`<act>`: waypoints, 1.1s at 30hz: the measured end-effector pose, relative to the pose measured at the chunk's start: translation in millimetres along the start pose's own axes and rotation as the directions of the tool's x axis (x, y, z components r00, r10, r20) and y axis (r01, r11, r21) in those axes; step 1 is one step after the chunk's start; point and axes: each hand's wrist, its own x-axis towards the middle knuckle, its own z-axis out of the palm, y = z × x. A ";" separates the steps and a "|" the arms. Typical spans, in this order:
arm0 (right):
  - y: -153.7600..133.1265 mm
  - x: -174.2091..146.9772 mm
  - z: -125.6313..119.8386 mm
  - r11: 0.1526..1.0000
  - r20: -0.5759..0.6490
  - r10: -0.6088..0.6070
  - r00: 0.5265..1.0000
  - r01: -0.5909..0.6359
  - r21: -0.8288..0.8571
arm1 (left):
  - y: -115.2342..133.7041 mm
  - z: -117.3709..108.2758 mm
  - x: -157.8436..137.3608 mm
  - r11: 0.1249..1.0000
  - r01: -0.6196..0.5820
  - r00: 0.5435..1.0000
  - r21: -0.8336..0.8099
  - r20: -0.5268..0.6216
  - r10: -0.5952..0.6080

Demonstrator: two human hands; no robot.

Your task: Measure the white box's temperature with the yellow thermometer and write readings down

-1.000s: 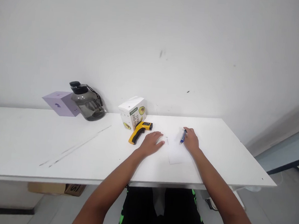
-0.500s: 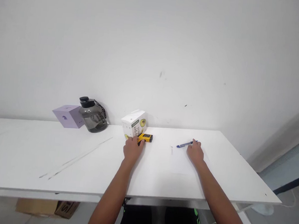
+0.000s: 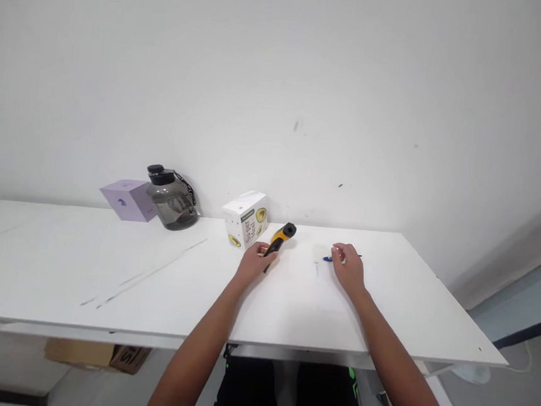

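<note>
My left hand [image 3: 253,264] is wrapped round the dark handle of a yellow-and-black infrared thermometer [image 3: 283,234]. The thermometer is tilted, its black nose pointing up toward the wall, just right of a white box with avocado pictures [image 3: 246,223]. Over on the right, my right hand [image 3: 350,268] has its fingers curled together across a blue pen [image 3: 327,258]. The pen's ends show on both sides of the hand, while its middle is hidden. Beneath it lies a sheet of white paper [image 3: 317,270] with small marks, hard to tell from the tabletop.
A lilac box [image 3: 131,202] and a grey see-through water jug [image 3: 173,206] with a black lid stand against the wall, to the left. The white table [image 3: 148,306] ends at an edge on the right. A cardboard box [image 3: 82,354] lies below the table.
My left hand has turned the thermometer from lying sideways by the avocado box to nose-up, shifting it to the right. My right hand has moved from the pen's far end left along it.
</note>
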 end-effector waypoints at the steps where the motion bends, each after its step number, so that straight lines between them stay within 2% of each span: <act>1: -9.4 -2.7 3.8 0.985 -0.004 0.046 0.999 -0.045 0.164 | 3.1 3.8 -2.1 0.986 -0.004 0.997 -0.164 0.080 0.017; 2: -19.1 -4.7 8.0 0.933 0.022 0.128 0.992 -0.127 0.336 | 6.3 6.8 -4.6 0.949 0.015 0.983 -0.316 0.178 0.044; 3: -28.8 -6.0 12.5 0.841 0.102 0.197 0.975 -0.221 0.494 | 9.3 8.9 -7.5 0.899 0.063 0.958 -0.433 0.278 0.067; 4: -38.0 -6.6 17.2 0.731 0.236 0.217 0.947 -0.318 0.603 | 11.9 9.9 -10.5 0.850 0.117 0.928 -0.514 0.361 0.091; 5: -46.5 -6.8 22.1 0.633 0.392 0.176 0.903 -0.409 0.657 | 13.7 10.0 -13.3 0.806 0.169 0.892 -0.567 0.436 0.120; 7: -59.4 -7.4 32.8 0.528 0.652 -0.021 0.758 -0.545 0.651 | 15.0 8.3 -17.4 0.742 0.251 0.832 -0.622 0.531 0.163; 8: -63.4 -8.3 38.7 0.505 0.717 -0.111 0.688 -0.582 0.637 | 14.6 7.3 -18.4 0.719 0.295 0.810 -0.630 0.564 0.162; 9: -65.7 -9.8 44.9 0.482 0.746 -0.172 0.643 -0.606 0.633 | 13.7 6.5 -18.8 0.700 0.341 0.792 -0.628 0.593 0.147; 10: -66.4 -11.9 51.2 0.456 0.755 -0.203 0.624 -0.621 0.637 | 12.6 6.1 -18.8 0.686 0.387 0.772 -0.617 0.623 0.125; 11: -65.7 -14.5 57.2 0.429 0.751 -0.214 0.625 -0.630 0.647 | 11.5 6.3 -18.6 0.680 0.425 0.750 -0.598 0.653 0.106; 13: -61.6 -20.1 67.1 0.394 0.732 -0.203 0.650 -0.630 0.669 | 9.5 8.4 -18.1 0.709 0.445 0.711 -0.548 0.697 0.093; 14: -59.1 -22.7 70.4 0.387 0.713 -0.187 0.676 -0.616 0.686 | 8.5 10.2 -17.9 0.748 0.409 0.711 -0.523 0.696 0.098; 15: -56.8 -24.8 72.6 0.384 0.686 -0.167 0.708 -0.595 0.707 | 7.5 12.2 -17.7 0.804 0.331 0.738 -0.494 0.667 0.105; 16: -54.9 -26.4 73.6 0.378 0.652 -0.142 0.745 -0.568 0.731 | 6.3 14.2 -17.4 0.867 0.206 0.795 -0.453 0.595 0.122; 18: -52.4 -27.7 72.9 0.360 0.568 -0.080 0.819 -0.507 0.783 | 2.9 16.7 -15.7 0.951 -0.139 0.921 -0.277 0.317 0.227; 19: -51.8 -27.6 71.8 0.357 0.527 -0.049 0.849 -0.478 0.802 | 0.7 16.7 -13.9 0.946 -0.295 0.941 -0.137 0.132 0.312; 20: -51.4 -27.3 70.4 0.361 0.492 -0.022 0.870 -0.452 0.816 | -1.8 15.5 -11.3 0.916 -0.401 0.915 0.013 -0.047 0.401; 21: -51.2 -26.8 69.0 0.371 0.464 -0.002 0.886 -0.430 0.823 | -4.4 13.1 -7.9 0.883 -0.447 0.861 0.144 -0.197 0.468; 23: -51.1 -26.4 66.8 0.394 0.429 0.023 0.903 -0.403 0.826 | -10.3 5.4 1.5 0.854 -0.420 0.746 0.307 -0.420 0.517; 25: -51.9 -27.4 65.7 0.406 0.429 0.038 0.903 -0.406 0.819 | -16.7 -3.9 12.6 0.865 -0.314 0.670 0.391 -0.554 0.494; 26: -52.7 -28.4 65.4 0.418 0.437 0.044 0.898 -0.414 0.809 | -20.0 -8.0 18.1 0.884 -0.240 0.669 0.400 -0.592 0.450; 29: -56.6 -33.1 65.5 0.496 0.468 0.065 0.882 -0.435 0.751 | -28.9 -15.3 31.0 0.927 -0.036 0.779 0.373 -0.571 0.260; 31: -59.3 -36.3 66.1 0.553 0.491 0.079 0.867 -0.448 0.702 | -32.7 -16.2 35.5 0.952 0.086 0.794 0.294 -0.597 0.113; 33: -60.4 -39.0 67.6 0.598 0.515 0.093 0.852 -0.462 0.655 | -34.1 -15.5 37.0 0.966 0.136 0.794 0.218 -0.607 0.025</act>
